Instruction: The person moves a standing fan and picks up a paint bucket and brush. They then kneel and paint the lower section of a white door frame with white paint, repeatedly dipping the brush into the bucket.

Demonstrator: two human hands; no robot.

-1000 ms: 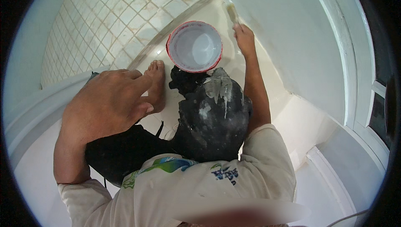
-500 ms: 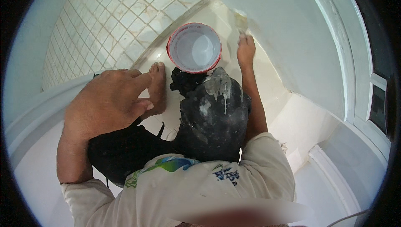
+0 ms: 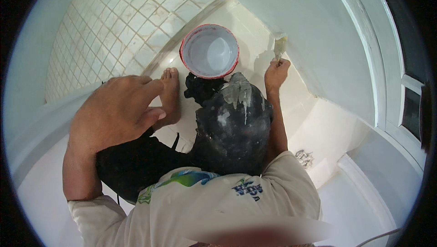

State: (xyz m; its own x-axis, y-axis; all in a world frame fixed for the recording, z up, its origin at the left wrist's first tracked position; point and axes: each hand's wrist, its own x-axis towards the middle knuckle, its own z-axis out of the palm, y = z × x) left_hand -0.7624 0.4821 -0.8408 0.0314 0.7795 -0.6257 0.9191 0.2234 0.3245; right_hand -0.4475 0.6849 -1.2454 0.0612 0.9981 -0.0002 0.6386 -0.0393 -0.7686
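In my right hand [image 3: 276,71] is a paintbrush [image 3: 279,47], held by its handle. Its pale bristles touch or nearly touch the foot of the light wall on the right. A red-rimmed bucket [image 3: 190,42] with whitish paint [image 3: 217,57] in it stands ahead of my knees, left of the brush. My left hand [image 3: 119,109] hangs over my left knee, its thumb apart from loosely bent fingers. Nothing shows in it, though the palm side is hidden. Black trousers [image 3: 234,128], smeared with grey paint, cover my bent legs.
The pale wall [image 3: 314,24] curves along my right side, with a door frame [image 3: 380,83] further right. Small square tiles [image 3: 118,24] cover the surface at the far left. A crumpled light scrap [image 3: 304,158] lies by my right elbow. My bare foot [image 3: 170,97] rests left of the bucket.
My right hand and the brush have moved right and nearer to me along the foot of the wall. The left hand stays where it was.
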